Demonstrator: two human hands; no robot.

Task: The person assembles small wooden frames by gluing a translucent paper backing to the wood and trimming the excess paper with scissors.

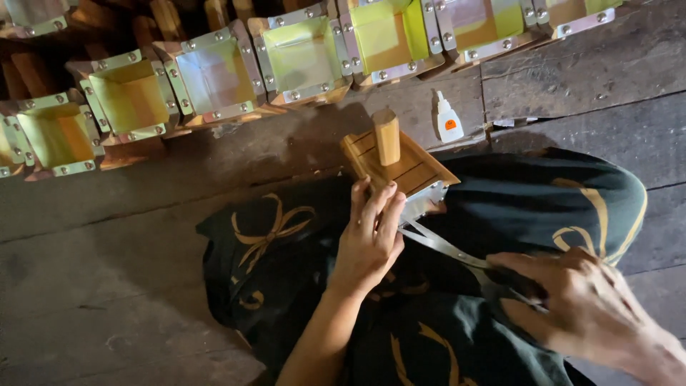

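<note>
**Trimming at the edge of a small wooden box**

The left hand (368, 239) lies with fingers extended and pressed flat against the near side of a wooden box (396, 166), pinning it on the lap rather than gripping round it. The right hand (579, 311) is closed through the handles of a pair of scissors (446, 246), whose blades run up and to the left so that their tips meet the metal trim (423, 201) at the box's near corner, just beside the left fingertips.

The box rests on dark cloth with gold patterns (500, 214) covering the person's knees, and a short wooden peg (386, 136) stands up from its slatted face. A little beyond it, on the plank floor (107, 286), stands a small white glue bottle (448, 121) with an orange label. Farther out, a curved row of similar boxes (214, 78) with riveted metal rims and coloured linings lies open toward the camera.

To cut cleanly here, it seems wise to keep the box held firm, the blades close against the trim, and the left fingertips clear of the closing tips (they sit very near). Short snips would likely give better control than one long cut.
</note>
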